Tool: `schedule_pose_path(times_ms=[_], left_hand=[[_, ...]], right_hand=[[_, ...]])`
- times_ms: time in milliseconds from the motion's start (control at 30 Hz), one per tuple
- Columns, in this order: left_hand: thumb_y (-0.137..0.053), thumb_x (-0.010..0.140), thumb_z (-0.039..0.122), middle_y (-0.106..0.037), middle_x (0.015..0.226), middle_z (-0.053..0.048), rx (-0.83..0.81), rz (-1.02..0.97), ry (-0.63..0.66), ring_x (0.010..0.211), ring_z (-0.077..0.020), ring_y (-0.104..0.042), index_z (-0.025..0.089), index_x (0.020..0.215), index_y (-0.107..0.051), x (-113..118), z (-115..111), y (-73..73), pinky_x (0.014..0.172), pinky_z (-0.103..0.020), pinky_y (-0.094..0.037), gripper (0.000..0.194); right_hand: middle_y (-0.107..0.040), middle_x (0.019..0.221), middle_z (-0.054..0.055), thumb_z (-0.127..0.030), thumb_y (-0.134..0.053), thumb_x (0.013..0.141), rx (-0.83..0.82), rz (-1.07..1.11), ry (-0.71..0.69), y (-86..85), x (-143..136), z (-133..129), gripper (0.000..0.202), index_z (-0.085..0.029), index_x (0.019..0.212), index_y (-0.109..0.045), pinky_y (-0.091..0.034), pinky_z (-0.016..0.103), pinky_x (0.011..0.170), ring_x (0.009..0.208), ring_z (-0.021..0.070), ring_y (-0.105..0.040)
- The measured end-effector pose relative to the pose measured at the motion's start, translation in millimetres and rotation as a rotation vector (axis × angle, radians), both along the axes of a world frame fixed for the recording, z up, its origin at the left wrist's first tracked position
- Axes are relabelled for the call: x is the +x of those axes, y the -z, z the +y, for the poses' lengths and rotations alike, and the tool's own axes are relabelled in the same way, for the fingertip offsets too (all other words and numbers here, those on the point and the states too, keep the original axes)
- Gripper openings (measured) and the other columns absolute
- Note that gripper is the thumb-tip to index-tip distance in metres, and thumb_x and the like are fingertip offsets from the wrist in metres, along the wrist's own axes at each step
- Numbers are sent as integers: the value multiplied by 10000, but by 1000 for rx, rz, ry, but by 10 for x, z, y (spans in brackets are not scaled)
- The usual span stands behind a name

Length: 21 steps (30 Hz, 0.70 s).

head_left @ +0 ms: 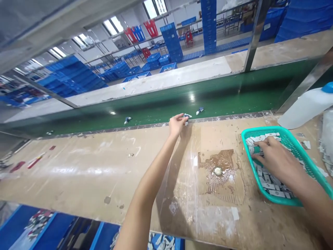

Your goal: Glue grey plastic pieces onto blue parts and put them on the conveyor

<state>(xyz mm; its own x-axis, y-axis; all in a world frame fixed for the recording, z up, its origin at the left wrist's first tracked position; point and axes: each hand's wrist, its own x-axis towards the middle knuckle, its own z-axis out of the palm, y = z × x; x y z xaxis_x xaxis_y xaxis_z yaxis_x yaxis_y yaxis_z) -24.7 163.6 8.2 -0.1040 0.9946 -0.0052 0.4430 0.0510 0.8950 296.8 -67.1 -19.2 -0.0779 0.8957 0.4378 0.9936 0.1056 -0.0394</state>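
Note:
My left hand [177, 124] is stretched out to the near edge of the green conveyor belt. Its thumb and fingers are closed on a small white and dark blue plastic part [186, 116]. On the belt, just right of it, lies a similar part [200, 110]; another such part [127, 120] is farther left. My right hand [279, 158] reaches into a teal plastic basket [282, 200] of small grey-white plastic pieces [269, 185]. Its thumb and forefinger are apart near the basket's left wall, with teal showing between them. The other fingertips are hidden.
A wet brown patch with a small whitish lump [218, 171] is left of the basket. A white bottle with a blue cap [304, 106] stands behind it. A red-handled tool [35, 161] lies far left. Blue bins [48, 231] sit below the table's front edge.

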Motion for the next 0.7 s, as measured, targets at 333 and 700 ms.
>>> schedule_pose_path(times_ms=[333, 700], left_hand=[[-561, 938, 212, -484, 1495, -242, 170, 377, -83, 1474, -321, -359, 51, 1389, -544, 345, 584, 224, 1231, -443, -230, 480], [-674, 742, 9, -727, 1113, -149, 116, 159, 141, 1197, -293, -631, 135, 990, -661, 596, 516, 145, 1124, -438, -400, 279]], right_hand=[[-645, 884, 100, -130, -572, 860, -409, 71, 24, -178, -200, 27, 80, -179, 913, -605, -465, 352, 687, 848, 285, -658], [-736, 936, 70, -119, -627, 733, -591, 596, 112, -340, -174, 72, 342, -188, 1067, -622, -527, 293, 723, 869, 232, -718]])
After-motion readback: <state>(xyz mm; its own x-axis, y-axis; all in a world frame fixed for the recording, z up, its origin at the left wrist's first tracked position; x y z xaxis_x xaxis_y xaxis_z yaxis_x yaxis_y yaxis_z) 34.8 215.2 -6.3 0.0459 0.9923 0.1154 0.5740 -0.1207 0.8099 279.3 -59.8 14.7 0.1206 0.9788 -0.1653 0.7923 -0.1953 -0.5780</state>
